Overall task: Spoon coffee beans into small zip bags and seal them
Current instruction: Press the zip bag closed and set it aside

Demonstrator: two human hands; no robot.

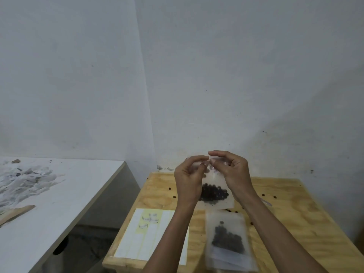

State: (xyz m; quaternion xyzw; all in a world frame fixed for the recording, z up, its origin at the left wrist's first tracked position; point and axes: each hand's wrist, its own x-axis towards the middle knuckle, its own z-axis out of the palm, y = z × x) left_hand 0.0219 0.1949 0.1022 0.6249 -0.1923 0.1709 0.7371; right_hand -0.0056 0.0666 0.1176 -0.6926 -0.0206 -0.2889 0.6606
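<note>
**Bag Sealing in Progress: One Bag Down, One in Hand**

Held upright above the wooden table (pixel 295 203): a small zip bag (pixel 214 194), loaded with coffee beans (pixel 213 193) in its lower half. Pinched at the top edge by the left hand (pixel 187 180) and the right hand (pixel 234 174), fingertips of both curled onto the zip strip, thumbs meeting near its middle. Judged to be the sealing step; closure of the strip not verifiable, as blurred and covered by fingers.

Lying flat on the table nearer the camera: a second filled bag (pixel 228 239), apparently atop more bags; seal state not discernible. Scattered around: loose beans (pixel 263 194). No spoon or bean container identifiable.

Remaining, by estimate: pressing the held strip along its full length, setting the bag down, filling any further bags.

On the label sheet (pixel 145 235) at left of the table: a few curled label remnants, no legible writing. No brand or text readable anywhere.
</note>
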